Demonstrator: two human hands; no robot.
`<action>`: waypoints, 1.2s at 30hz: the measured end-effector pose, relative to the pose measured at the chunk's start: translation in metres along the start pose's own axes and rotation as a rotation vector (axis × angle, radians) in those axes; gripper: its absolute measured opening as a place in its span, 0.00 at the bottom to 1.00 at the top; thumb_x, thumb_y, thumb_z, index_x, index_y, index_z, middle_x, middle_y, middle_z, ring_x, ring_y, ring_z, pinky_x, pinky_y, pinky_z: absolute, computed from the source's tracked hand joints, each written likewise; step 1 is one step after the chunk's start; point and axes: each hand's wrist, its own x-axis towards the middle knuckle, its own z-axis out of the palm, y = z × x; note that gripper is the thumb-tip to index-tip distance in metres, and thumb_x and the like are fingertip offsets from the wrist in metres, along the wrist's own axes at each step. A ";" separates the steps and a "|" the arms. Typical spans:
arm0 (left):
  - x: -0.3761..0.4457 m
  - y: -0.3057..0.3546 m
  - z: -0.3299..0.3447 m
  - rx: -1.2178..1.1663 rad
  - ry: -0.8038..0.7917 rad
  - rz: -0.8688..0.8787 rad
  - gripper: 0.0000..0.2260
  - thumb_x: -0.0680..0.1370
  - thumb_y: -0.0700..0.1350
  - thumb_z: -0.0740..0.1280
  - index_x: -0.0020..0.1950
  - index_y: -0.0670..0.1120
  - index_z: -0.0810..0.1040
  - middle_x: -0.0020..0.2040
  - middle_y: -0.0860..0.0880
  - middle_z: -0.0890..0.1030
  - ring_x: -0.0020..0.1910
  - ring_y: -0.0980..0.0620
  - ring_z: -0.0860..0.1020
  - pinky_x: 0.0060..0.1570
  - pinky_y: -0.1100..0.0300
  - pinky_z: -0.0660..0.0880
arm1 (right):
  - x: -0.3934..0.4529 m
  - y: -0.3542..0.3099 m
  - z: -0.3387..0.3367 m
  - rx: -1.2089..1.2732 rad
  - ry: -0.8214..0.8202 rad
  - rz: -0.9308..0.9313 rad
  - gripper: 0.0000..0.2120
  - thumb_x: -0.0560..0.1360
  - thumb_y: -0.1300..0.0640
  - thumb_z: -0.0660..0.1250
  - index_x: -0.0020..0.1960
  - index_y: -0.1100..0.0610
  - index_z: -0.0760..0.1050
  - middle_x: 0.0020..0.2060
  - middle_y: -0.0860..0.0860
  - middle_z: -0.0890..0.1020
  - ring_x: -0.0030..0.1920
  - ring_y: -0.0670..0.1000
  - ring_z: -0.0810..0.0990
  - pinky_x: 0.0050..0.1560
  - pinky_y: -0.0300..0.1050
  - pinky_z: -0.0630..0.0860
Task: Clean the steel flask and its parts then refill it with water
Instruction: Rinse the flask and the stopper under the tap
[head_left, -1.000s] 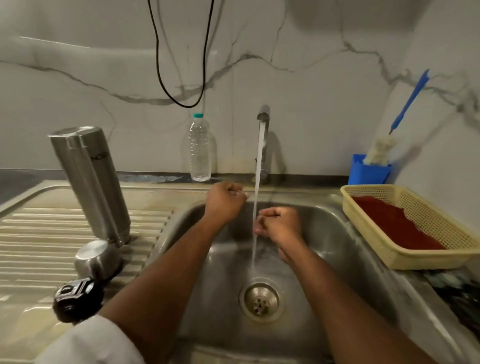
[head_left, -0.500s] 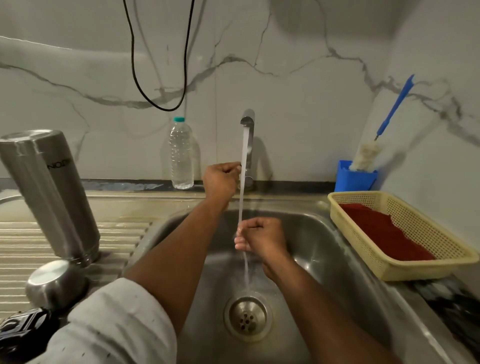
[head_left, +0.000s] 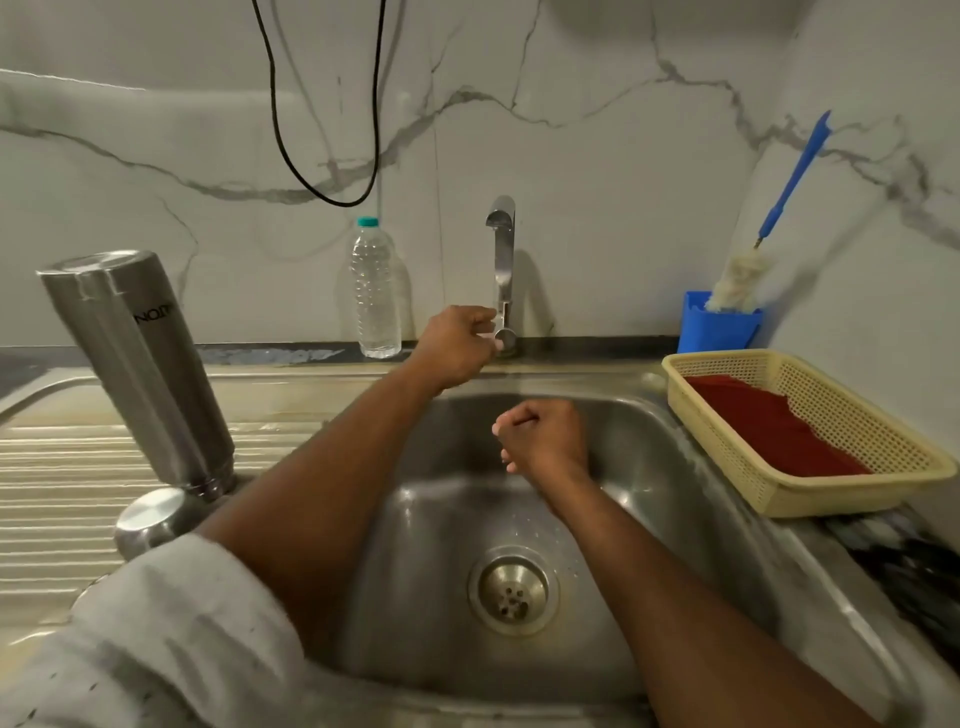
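Left hand: my left hand (head_left: 457, 345) is at the foot of the tap (head_left: 502, 270), fingers curled round its small lever; no water runs from the spout.
Right hand: my right hand (head_left: 543, 436) hangs in front of the tap, over the sink (head_left: 691, 499), fingers curled into a loose fist. It seems to hold nothing, though the palm side is hidden from me.
Flask: the steel flask (head_left: 137, 364) stands mouth-down on the ribbed drainer, well left of the tap, leaning a little as I see it.
Flask parts: one steel cap (head_left: 150, 519) lies just in front of the flask, partly behind my left sleeve. Any other part is out of sight.
Step in hand: I judge this to be working the tap between rinsing and the refill.
Doing it well: I should turn the lever gently with the fingertips and bring the flow on thin, so it does not splash off the basin. I should bring the flask upright under the spout before I raise the flow.
Count, left of the tap: one flask, one cap, one plastic water bottle (head_left: 375, 291).
Count, right of the tap: one blue holder (head_left: 719, 327), one bottle brush (head_left: 774, 208) standing in it, one yellow basket (head_left: 810, 478) with one red cloth (head_left: 769, 426).
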 end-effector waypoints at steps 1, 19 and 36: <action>-0.013 -0.002 -0.001 0.029 0.017 0.005 0.24 0.79 0.42 0.74 0.75 0.44 0.76 0.68 0.47 0.81 0.66 0.50 0.80 0.66 0.57 0.76 | 0.000 -0.001 -0.001 -0.058 0.029 -0.039 0.10 0.73 0.60 0.75 0.33 0.52 0.83 0.32 0.46 0.86 0.35 0.50 0.86 0.39 0.49 0.86; -0.113 -0.069 0.011 0.257 0.093 -0.024 0.16 0.74 0.50 0.80 0.60 0.50 0.87 0.51 0.53 0.88 0.49 0.57 0.85 0.61 0.53 0.81 | -0.011 -0.003 -0.015 -0.531 -0.092 -0.167 0.06 0.69 0.51 0.81 0.40 0.50 0.85 0.40 0.46 0.87 0.44 0.48 0.84 0.40 0.41 0.75; -0.115 -0.068 0.014 0.200 0.156 -0.071 0.02 0.78 0.50 0.76 0.48 0.54 0.89 0.47 0.53 0.88 0.46 0.54 0.84 0.53 0.52 0.83 | -0.005 0.000 -0.014 -0.485 0.021 -0.185 0.07 0.73 0.56 0.78 0.37 0.50 0.83 0.39 0.44 0.86 0.42 0.46 0.84 0.39 0.42 0.81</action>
